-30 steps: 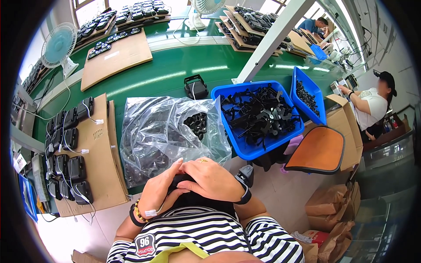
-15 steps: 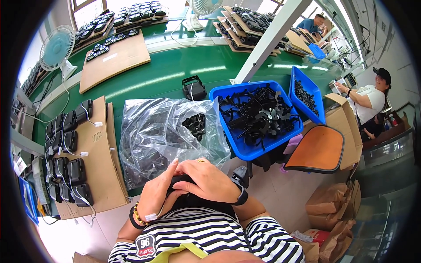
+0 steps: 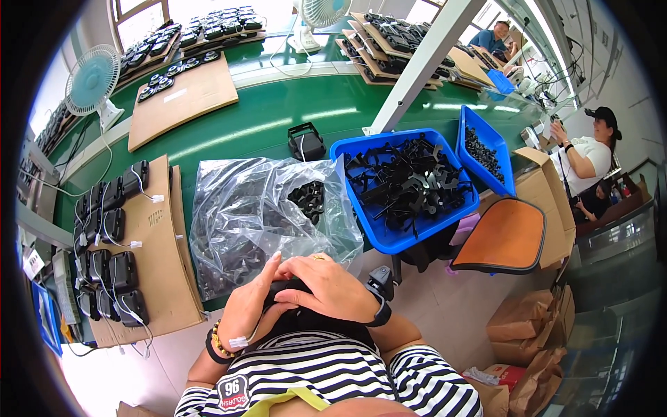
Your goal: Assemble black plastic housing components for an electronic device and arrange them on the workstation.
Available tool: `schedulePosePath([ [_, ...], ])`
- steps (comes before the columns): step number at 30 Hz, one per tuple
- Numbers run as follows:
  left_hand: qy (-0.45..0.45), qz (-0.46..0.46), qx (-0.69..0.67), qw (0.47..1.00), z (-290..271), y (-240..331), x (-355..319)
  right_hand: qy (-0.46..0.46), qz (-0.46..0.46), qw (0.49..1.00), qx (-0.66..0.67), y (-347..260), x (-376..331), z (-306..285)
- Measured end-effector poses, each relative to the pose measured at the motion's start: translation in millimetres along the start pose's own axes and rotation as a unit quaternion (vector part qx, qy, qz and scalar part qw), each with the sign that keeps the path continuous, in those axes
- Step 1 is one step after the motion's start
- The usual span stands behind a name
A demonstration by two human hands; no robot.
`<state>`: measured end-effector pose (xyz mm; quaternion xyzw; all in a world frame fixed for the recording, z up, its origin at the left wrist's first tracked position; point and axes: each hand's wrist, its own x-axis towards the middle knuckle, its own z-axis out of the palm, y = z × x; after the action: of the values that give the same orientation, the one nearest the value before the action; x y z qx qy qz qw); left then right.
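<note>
1. The left hand [image 3: 250, 306] and right hand [image 3: 323, 288] meet at the lower centre of the frame, fingers closed around a black cabled part [image 3: 280, 285] in front of the striped shirt [image 3: 313, 358]. The part is mostly covered, so its fit and facing cannot be told; a misalignment there could go unnoticed.

2. A white connector [image 3: 238, 342] on a thin lead lies against the left wrist, just beside the beaded bracelet [image 3: 218, 337]. If the lead catches on the beads as the wrist turns, it could be tugged at its joint.

3. The part is held over the lap, not the green table [image 3: 278, 115]. A slip of the fingers could drop it toward the floor at the lower part of the frame.

4. The clear plastic bag [image 3: 233, 208], left of centre, lies near the forward fingers. Its loose film could be dragged by a sleeve or wristband, spilling the black brackets [image 3: 306, 201] at its mouth.

5. The blue bin [image 3: 389, 248], right of centre, seems to jut past the table's near edge; a knock from the right elbow could tip it.

6. At the left of the frame, cables dangle off the cardboard sheet [image 3: 163, 278]. A snag could pull the black housings [image 3: 124, 271] askew.
</note>
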<state>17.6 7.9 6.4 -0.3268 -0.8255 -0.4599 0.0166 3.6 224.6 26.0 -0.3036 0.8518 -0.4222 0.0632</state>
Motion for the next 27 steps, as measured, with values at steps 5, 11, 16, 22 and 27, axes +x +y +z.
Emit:
schedulePosePath([
  [5,-0.032,-0.007,-0.024,0.999,-3.6,5.2,-2.6,-0.004,-0.077,0.997,-0.015,6.7,-8.3,-6.9],
  [11,-0.044,-0.014,-0.020,0.999,-6.2,10.0,-2.5,-0.009,-0.068,0.998,-0.006,2.3,-13.0,-5.4],
  [16,-0.039,0.029,0.012,0.999,-6.5,9.6,-2.1,0.019,-0.062,0.997,-0.044,-6.4,-15.3,-1.5],
  [22,-0.020,0.004,-0.010,1.000,-1.4,2.2,-1.6,0.008,-0.024,1.000,0.006,-4.2,-7.4,-5.0],
  [27,-0.028,-0.015,-0.048,0.998,-3.3,5.6,1.7,-0.013,0.012,0.999,0.043,-5.9,-9.6,-16.2],
])
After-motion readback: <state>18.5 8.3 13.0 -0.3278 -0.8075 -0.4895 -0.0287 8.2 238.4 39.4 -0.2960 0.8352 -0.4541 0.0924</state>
